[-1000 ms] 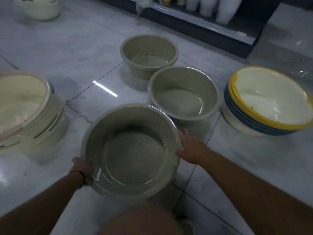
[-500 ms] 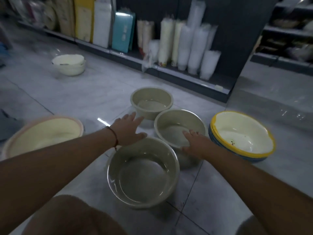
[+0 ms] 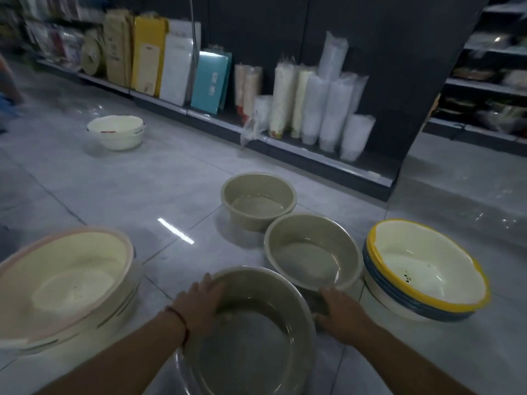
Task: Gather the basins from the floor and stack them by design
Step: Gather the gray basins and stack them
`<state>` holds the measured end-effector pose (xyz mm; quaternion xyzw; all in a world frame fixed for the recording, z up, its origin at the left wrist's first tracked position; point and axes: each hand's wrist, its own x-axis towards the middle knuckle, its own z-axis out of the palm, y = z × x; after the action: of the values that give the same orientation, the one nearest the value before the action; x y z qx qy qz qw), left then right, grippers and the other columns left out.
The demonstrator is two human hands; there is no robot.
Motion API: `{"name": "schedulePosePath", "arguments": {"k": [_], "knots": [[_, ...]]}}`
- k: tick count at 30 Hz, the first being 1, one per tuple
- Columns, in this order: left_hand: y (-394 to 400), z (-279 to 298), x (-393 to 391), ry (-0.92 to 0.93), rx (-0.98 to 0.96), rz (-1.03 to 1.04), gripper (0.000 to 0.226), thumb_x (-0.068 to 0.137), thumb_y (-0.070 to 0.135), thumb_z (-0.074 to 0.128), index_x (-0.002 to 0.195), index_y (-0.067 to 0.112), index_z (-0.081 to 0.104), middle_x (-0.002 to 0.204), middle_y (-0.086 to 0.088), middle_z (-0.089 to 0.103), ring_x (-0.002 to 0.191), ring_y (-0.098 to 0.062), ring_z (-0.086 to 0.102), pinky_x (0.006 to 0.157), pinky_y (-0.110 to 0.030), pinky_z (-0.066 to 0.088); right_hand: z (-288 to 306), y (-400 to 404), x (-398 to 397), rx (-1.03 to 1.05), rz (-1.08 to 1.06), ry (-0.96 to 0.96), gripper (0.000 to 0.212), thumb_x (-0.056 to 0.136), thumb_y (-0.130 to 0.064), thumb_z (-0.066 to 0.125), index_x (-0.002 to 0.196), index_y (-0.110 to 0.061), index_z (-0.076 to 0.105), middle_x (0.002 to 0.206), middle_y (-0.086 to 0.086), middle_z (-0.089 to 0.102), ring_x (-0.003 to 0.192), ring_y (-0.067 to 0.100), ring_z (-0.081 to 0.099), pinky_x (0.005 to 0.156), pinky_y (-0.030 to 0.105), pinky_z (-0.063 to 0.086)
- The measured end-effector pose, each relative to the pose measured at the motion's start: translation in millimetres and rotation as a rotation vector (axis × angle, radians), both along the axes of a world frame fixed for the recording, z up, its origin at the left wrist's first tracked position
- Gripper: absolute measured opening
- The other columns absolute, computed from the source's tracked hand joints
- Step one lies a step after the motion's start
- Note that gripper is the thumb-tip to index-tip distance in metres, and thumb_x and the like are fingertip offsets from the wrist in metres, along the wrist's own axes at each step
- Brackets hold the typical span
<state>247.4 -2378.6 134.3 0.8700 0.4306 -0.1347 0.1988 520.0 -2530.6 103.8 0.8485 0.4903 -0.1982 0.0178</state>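
Three grey-green basins sit in a diagonal row on the tiled floor. The nearest basin [image 3: 251,352] is between my hands. My left hand [image 3: 199,303] grips its far left rim, thumb inside. My right hand [image 3: 339,312] holds its right rim, fingers curled down the outside next to the middle basin [image 3: 308,260]. The far basin [image 3: 256,203] stands alone behind it. A stack of cream basins with a yellow rim on top [image 3: 370,240] stands at the right. At the left is a stack of cream basins with a pink rim [image 3: 125,243].
A white basin [image 3: 117,132] sits alone far back on the left. A low dark shop shelf [image 3: 313,158] with bagged cups and flat packs runs along the back. Open floor lies between the pink-rimmed stack and the grey-green basins.
The view has tilted up and back. My left hand came down from above the basin onto its far left rim. My right hand shifted from the middle basin's rim to the nearest basin's right rim.
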Motion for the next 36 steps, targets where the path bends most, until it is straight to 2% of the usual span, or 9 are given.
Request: {"name": "schedulePosePath", "arguments": {"k": [5,11,14,16,23,25,27,31,36], "knots": [[36,-33,46,0.002,0.12,0.018,0.064,0.096,0.05,0.047,0.151,0.027,0.024,0.16,-0.01,0.017,0.141,-0.027,0.03,0.114,-0.039,0.031,-69,35,41,-0.078,-0.209,0.081,0.081,0.091,-0.056,0.049,0.154,-0.017,0.017,0.157,0.012,0.023,0.142,0.033,0.029,0.112,0.045,0.029],[48,-83,95,0.118,0.129,-0.105,0.067,0.097,0.048,0.042,0.155,0.032,0.012,0.163,-0.012,0.008,0.149,-0.029,0.013,0.122,-0.042,0.015,-139,115,113,0.492,-1.343,1.2,0.047,0.08,-0.04,0.064,0.116,-0.01,0.065,0.109,0.013,0.069,0.1,0.032,0.065,0.096,0.046,0.049],[60,-85,117,0.166,0.124,-0.188,0.071,0.097,0.048,0.044,0.156,0.032,0.008,0.163,-0.013,0.004,0.15,-0.03,0.01,0.122,-0.042,0.014,-131,124,127,0.559,-1.547,1.363,0.019,0.09,-0.034,0.058,0.088,-0.015,0.061,0.087,0.004,0.065,0.077,0.023,0.059,0.08,0.036,0.047],[71,-84,130,0.17,0.112,-0.212,0.07,0.097,0.049,0.044,0.155,0.03,0.009,0.164,-0.012,0.003,0.149,-0.03,0.013,0.121,-0.042,0.017,-129,129,136,0.574,-1.644,1.383,0.015,0.089,-0.031,0.061,0.088,-0.016,0.059,0.094,0.003,0.062,0.074,0.021,0.055,0.068,0.034,0.045],[96,-48,161,0.18,0.061,-0.271,0.069,0.096,0.045,0.051,0.154,0.031,0.017,0.163,-0.007,0.012,0.146,-0.029,0.025,0.116,-0.044,0.03,-63,123,138,0.631,-1.663,1.369,0.013,0.091,-0.009,0.059,0.08,-0.006,0.052,0.078,0.008,0.057,0.072,0.023,0.058,0.054,0.034,0.055],[101,-29,160,0.081,0.012,-0.232,0.065,0.096,0.045,0.053,0.152,0.031,0.024,0.16,-0.004,0.023,0.142,-0.026,0.033,0.113,-0.042,0.033,-43,103,133,0.699,-1.642,1.338,0.003,0.087,-0.006,0.058,0.089,-0.008,0.057,0.081,0.007,0.06,0.067,0.022,0.059,0.044,0.032,0.054],[101,-4,148,-0.071,-0.056,-0.185,0.059,0.095,0.042,0.056,0.148,0.029,0.034,0.154,-0.002,0.037,0.137,-0.022,0.041,0.11,-0.04,0.036,-17,82,121,0.779,-1.598,1.294,0.021,0.081,-0.003,0.058,0.1,-0.011,0.062,0.086,0.007,0.065,0.069,0.022,0.063,0.04,0.028,0.054],[89,34,112,-0.336,-0.09,-0.067,0.056,0.094,0.044,0.057,0.145,0.029,0.04,0.149,0.001,0.045,0.131,-0.02,0.047,0.107,-0.039,0.04,39,45,79,0.817,-1.443,1.223,0.027,0.079,-0.001,0.057,0.104,-0.006,0.063,0.092,0.009,0.064,0.074,0.023,0.064,0.054,0.023,0.052],[65,50,65,-0.381,-0.248,0.113,0.049,0.1,0.043,0.046,0.144,0.025,0.032,0.135,-0.006,0.055,0.114,-0.025,0.056,0.095,-0.035,0.048,73,4,21,0.702,-1.331,1.331,0.011,0.087,-0.002,0.051,0.091,-0.006,0.06,0.062,0.01,0.068,0.053,0.025,0.066,0.042,0.027,0.054]]}}
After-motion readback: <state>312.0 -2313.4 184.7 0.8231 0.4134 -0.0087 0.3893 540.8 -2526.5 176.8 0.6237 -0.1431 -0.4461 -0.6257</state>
